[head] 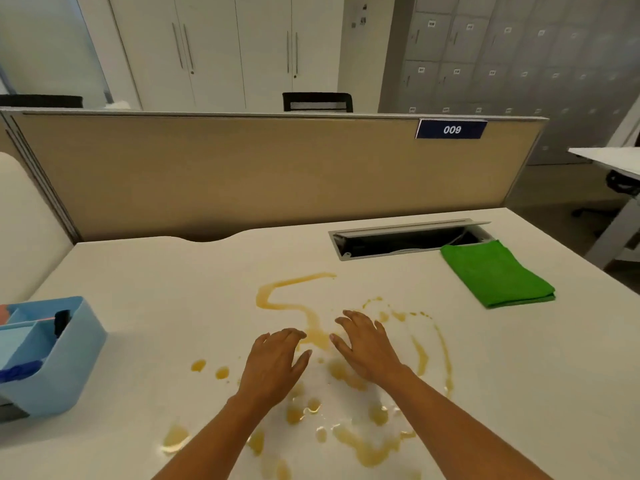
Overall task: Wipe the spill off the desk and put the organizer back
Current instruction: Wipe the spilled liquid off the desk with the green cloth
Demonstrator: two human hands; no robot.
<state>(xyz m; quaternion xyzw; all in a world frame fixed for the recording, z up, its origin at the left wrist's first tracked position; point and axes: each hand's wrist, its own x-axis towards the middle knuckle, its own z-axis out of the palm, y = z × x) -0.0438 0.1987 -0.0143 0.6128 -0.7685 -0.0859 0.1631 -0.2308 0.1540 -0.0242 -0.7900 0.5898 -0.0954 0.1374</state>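
A yellow-brown spill [298, 308] runs in streaks and drops across the middle and near part of the white desk [166, 292]. My left hand [275, 363] and my right hand [367, 344] hover palm down over the spill, side by side, fingers spread, holding nothing. A folded green cloth [495, 275] lies at the far right of the desk, well beyond my right hand. The light blue organizer [59, 355] stands at the left edge of the desk, with dark and blue items in its compartments.
An open cable tray [408, 239] is set into the desk just left of the cloth. A beige partition [263, 174] with a "009" label closes the far side. A chair [317, 102] and cabinets stand behind it; another desk [609, 157] is at the right.
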